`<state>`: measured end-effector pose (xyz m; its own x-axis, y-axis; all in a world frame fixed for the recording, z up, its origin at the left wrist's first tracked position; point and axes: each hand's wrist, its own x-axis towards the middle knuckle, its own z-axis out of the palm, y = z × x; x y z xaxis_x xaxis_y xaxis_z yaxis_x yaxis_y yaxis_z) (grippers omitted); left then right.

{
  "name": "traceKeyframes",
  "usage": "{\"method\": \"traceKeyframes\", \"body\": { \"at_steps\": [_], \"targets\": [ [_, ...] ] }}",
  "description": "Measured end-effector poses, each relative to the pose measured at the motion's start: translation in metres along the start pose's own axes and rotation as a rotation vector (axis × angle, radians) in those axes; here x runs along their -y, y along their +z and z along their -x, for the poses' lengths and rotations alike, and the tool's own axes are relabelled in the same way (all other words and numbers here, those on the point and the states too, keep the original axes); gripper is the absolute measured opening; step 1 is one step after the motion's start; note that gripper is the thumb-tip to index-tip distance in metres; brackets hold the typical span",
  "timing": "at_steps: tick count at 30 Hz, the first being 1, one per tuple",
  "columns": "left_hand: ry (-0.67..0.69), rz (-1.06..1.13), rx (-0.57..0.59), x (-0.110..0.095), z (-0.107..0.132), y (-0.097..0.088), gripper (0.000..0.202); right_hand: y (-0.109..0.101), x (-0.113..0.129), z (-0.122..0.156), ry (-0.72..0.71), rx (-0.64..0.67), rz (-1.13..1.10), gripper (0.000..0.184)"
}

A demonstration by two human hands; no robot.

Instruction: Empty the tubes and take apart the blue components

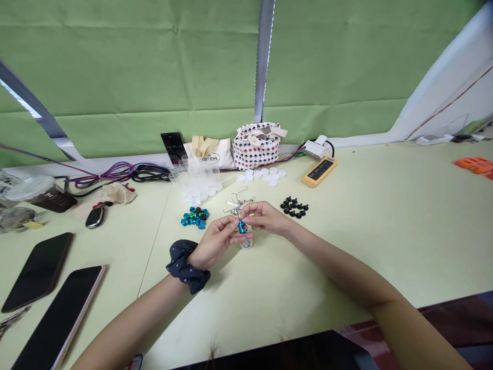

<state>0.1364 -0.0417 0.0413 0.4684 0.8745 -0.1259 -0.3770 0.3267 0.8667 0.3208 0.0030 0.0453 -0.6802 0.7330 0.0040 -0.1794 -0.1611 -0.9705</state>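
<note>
My left hand (pixel 217 241) and my right hand (pixel 265 217) meet over the middle of the table, both pinching a small blue metallic part (pixel 242 226). A dark scrunchie (pixel 186 265) circles my left wrist. A white cap (pixel 246 243) lies right under the hands. Just behind them is a heap of thin metal wire pieces (pixel 238 202). A cluster of blue parts (pixel 195 217) lies to the left, and a cluster of small black parts (pixel 294 206) to the right.
Clear plastic tubes (pixel 195 180) and white caps (pixel 262 176) lie further back, before a patterned bag (pixel 257 145). A yellow power strip (pixel 319 170) is back right. Two phones (pixel 50 298), a car key (pixel 95 216) and cables (pixel 115 172) are on the left. Orange item (pixel 474 165) far right.
</note>
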Motion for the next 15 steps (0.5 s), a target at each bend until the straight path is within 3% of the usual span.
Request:
{"method": "traceKeyframes", "body": {
  "at_steps": [15],
  "targets": [
    [0.063, -0.082, -0.042, -0.0007, 0.0015, 0.0053, 0.022, -0.0009, 0.0035, -0.0013, 0.171, -0.033, -0.097, 0.025]
  ]
}}
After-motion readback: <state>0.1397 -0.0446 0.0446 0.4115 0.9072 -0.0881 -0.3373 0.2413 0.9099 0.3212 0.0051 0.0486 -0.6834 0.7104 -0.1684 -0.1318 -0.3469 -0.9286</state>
